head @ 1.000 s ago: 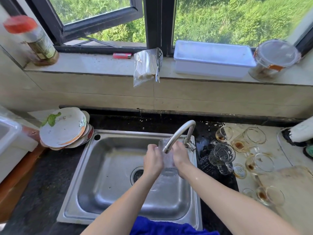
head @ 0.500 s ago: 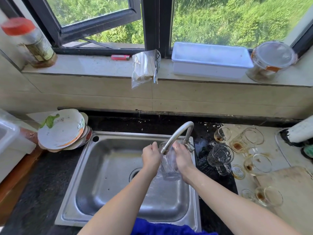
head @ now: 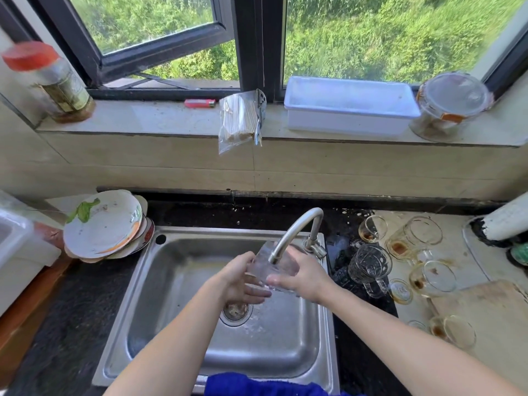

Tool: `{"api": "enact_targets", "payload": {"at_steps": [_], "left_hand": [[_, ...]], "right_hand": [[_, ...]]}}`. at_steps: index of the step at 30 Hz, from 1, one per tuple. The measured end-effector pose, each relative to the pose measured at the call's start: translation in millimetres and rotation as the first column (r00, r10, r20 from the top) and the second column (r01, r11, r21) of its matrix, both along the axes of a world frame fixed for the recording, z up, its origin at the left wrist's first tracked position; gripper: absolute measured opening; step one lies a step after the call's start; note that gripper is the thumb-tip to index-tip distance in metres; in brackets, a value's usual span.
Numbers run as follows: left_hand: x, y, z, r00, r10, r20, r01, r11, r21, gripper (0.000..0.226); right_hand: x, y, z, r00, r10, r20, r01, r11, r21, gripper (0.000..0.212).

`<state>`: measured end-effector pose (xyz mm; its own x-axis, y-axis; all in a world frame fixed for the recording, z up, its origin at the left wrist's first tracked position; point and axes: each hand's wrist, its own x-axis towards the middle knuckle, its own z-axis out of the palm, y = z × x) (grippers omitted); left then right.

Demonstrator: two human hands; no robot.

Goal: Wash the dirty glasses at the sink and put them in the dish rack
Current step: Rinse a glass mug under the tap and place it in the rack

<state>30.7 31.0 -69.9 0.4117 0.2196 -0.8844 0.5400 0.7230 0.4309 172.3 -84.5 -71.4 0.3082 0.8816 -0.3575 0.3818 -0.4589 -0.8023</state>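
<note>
Hands: left hand and right hand both clasp the glass, one on each side, over the middle of the sink.
Glass: under the faucet spout, long axis leaning, upper end tipped left. I cannot tell which end is the mouth.
Change: half a second ago it stood upright; the left fingers now lie beneath it.
Counter: dirty glasses right of the sink.

Brushed steel sink, clear glass (wet, glossy), speckled stone counter.
</note>
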Motion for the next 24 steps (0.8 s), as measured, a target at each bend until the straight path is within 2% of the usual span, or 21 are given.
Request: {"api": "enact_targets", "payload": {"at_steps": [2,3,5,7,9,10,13,14,15,16,18,20,21,23,24], "left_hand": [[-5,-1,-1,0.991,-0.121,0.065,0.127,0.988,-0.091,0.037],[-6,-4,0,0.988,-0.118,0.097,0.128,0.986,-0.104,0.031],[-4,-9,-5,0.991,0.013,0.136,-0.003,0.998,-0.068,0.016],[2,-14,-12,0.984,0.112,0.138,-0.124,0.989,0.081,0.014],[10,-24,-13,0.984,0.117,0.131,-0.15,0.949,0.278,0.012],[13,-29,-13,0.985,0.121,0.125,-0.159,0.919,0.362,0.013],[13,-37,-11,0.98,0.151,0.133,-0.198,0.838,0.509,0.019],[13,-38,-11,0.983,0.124,0.136,-0.179,0.813,0.554,0.019],[12,-40,-11,0.987,0.086,0.139,-0.153,0.789,0.595,0.018],[11,-43,-12,0.99,0.05,0.132,-0.124,0.763,0.634,0.017],[11,-47,-14,0.994,0.017,0.111,-0.09,0.707,0.701,0.014],[10,-46,-18,0.998,0.011,0.064,-0.059,0.586,0.809,0.016],[9,-43,-21,0.999,0.001,0.041,-0.036,0.504,0.863,0.019],[4,-39,-23,0.998,-0.063,0.008,0.016,0.372,0.928,0.025],[2,-39,-21,0.997,-0.074,-0.014,0.039,0.352,0.935,0.036]], "right_hand": [[0,-1,-2,0.995,0.051,0.089,-0.054,0.998,0.036,0.081],[-1,-1,-2,0.994,0.059,0.094,-0.065,0.996,0.059,0.074],[-2,-3,-4,0.999,0.016,0.045,-0.02,0.995,0.102,0.061],[-5,-5,-11,0.989,-0.138,-0.053,0.144,0.982,0.123,0.06],[-13,-3,-18,0.937,-0.348,-0.042,0.35,0.934,0.069,0.058],[-20,-2,-19,0.917,-0.399,-0.019,0.4,0.916,0.035,0.054],[-35,4,-24,0.941,-0.337,0.035,0.335,0.941,0.054,0.045],[-32,7,-20,0.92,-0.391,-0.033,0.392,0.919,0.041,0.045],[-25,11,-19,0.851,-0.498,-0.167,0.505,0.863,0.0,0.042],[-19,14,-16,0.739,-0.604,-0.298,0.612,0.787,-0.077,0.039],[-12,21,-25,0.526,-0.725,-0.444,0.684,0.671,-0.285,0.038],[-23,26,-34,0.476,-0.737,-0.481,0.653,0.662,-0.368,0.054],[-29,27,-39,0.456,-0.737,-0.499,0.65,0.659,-0.379,0.055],[-37,25,-25,0.413,-0.736,-0.536,0.625,0.657,-0.421,0.036],[-36,25,-24,0.401,-0.729,-0.554,0.606,0.665,-0.437,0.027]]}}
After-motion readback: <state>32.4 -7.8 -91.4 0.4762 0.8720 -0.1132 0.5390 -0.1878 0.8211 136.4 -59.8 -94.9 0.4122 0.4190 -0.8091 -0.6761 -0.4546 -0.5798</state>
